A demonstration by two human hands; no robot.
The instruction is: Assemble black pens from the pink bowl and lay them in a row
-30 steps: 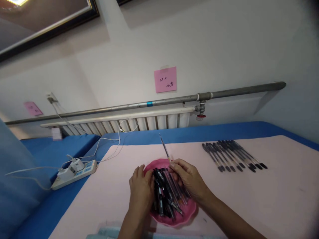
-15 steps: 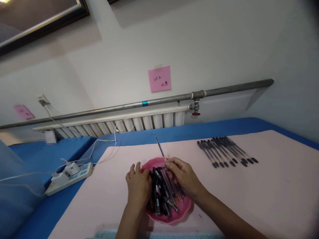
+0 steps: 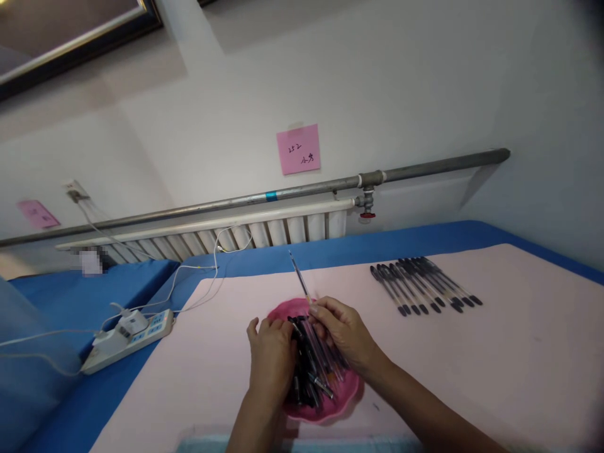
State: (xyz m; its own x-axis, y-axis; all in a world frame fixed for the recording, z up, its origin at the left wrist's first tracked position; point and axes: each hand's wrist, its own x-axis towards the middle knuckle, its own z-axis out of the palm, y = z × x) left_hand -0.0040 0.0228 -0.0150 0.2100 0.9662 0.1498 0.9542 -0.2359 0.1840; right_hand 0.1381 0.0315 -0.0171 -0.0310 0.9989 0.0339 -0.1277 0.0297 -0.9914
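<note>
A pink scalloped dish [image 3: 346, 393] sits on the pale pink mat [image 3: 472, 377] and holds a heap of pen parts [image 3: 309, 362], black caps and clear barrels. My right hand [image 3: 342, 333] is over the heap and pinches a thin pen refill [image 3: 299, 279] that sticks up and away from me. My left hand [image 3: 271, 358] rests on the left side of the heap, fingers curled among the black pieces; whether it grips one is unclear. A row of several assembled black pens [image 3: 422, 286] lies on the mat to the right.
The mat lies on a blue-covered table [image 3: 387, 242]. A white power strip [image 3: 127, 336] with plugged chargers and cables lies at the left. Behind are a radiator [image 3: 226, 236], a grey pipe [image 3: 425, 168] and a pink note [image 3: 298, 148] on the wall.
The view has drifted, so everything sits slightly further left and higher. My left hand shifted a little to the right on the heap. My right hand keeps holding the refill in the same pose.
</note>
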